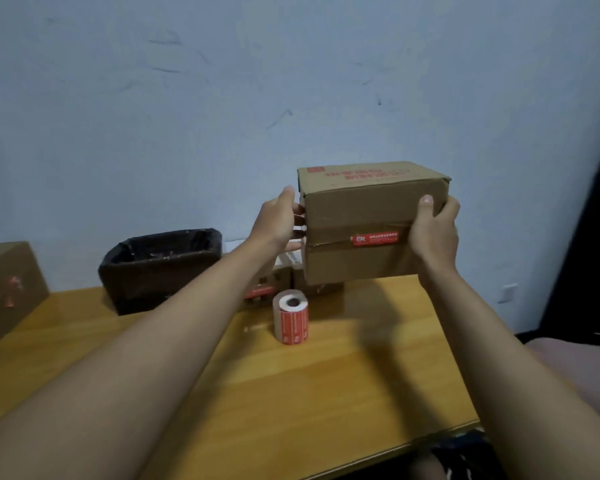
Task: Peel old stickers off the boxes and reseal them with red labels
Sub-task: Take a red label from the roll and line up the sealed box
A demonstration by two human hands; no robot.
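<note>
Box held between the hands [361, 216]: plain brown cardboard, red blurred print across its top face.
Label on the held box [374, 239]: red with white print and a white emblem, beside the right hand [433, 230].
Roll of labels [290, 320]: red labels with pale print, white core end, below the held box.
Bin [160, 268]: dark brown, lined with glossy black plastic, left of the left hand [279, 220].
Far-left box [6, 292]: brown cardboard with reddish sticker scraps.
Table [326, 393]: warm yellow-orange wood grain under both arms.
Wall [222, 81]: pale blue-grey with dark scuff marks.
</note>
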